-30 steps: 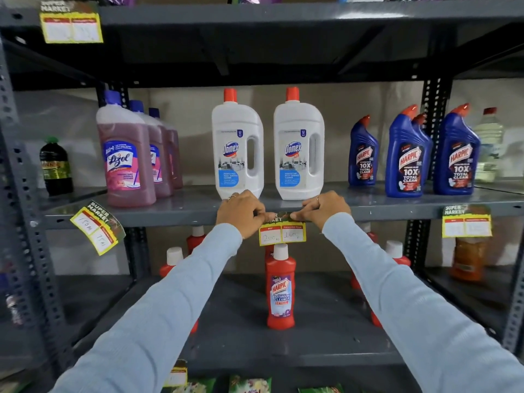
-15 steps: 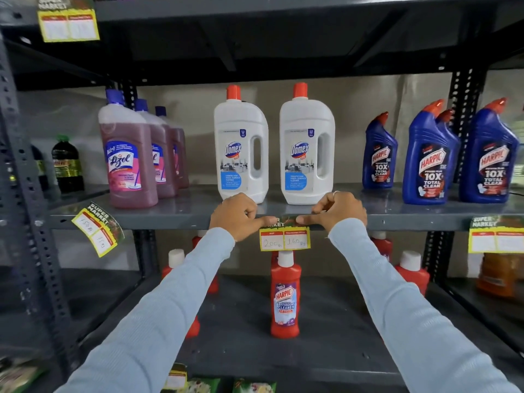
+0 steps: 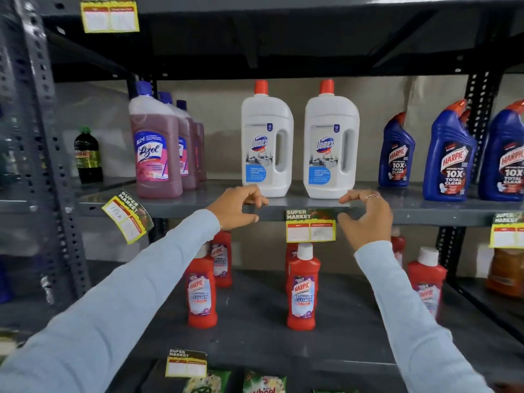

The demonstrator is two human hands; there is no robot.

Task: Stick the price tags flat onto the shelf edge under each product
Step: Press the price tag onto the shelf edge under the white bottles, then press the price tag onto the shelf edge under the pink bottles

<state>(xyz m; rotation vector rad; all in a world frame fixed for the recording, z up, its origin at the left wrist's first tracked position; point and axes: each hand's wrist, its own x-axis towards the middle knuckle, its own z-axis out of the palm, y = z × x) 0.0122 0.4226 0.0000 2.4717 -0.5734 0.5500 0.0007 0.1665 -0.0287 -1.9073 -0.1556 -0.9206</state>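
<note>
The thin, floppy paper price tag point(image 3: 310, 224) hangs from the shelf edge point(image 3: 411, 215) under the Domex bottles point(image 3: 330, 143), both hands point(image 3: 236, 207) point(image 3: 365, 214) loosely spread, holding nothing; best pressed along its top strip.

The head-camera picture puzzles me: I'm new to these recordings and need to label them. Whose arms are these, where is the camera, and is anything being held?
There is no machine here. A person wears one wide-angle camera on the head, so you look forward and down along their own two arms in pale blue sleeves. The left hand and the right hand are both open and empty, one on each side of a yellow price tag that hangs on the grey shelf edge. Neither hand touches the tag. On the shelf above it stand two white Domex bottles, pink Lizol bottles to the left and blue Harpic bottles to the right. Red Harpic bottles stand on the shelf below. Another tag, under the Lizol, hangs crooked.
</note>
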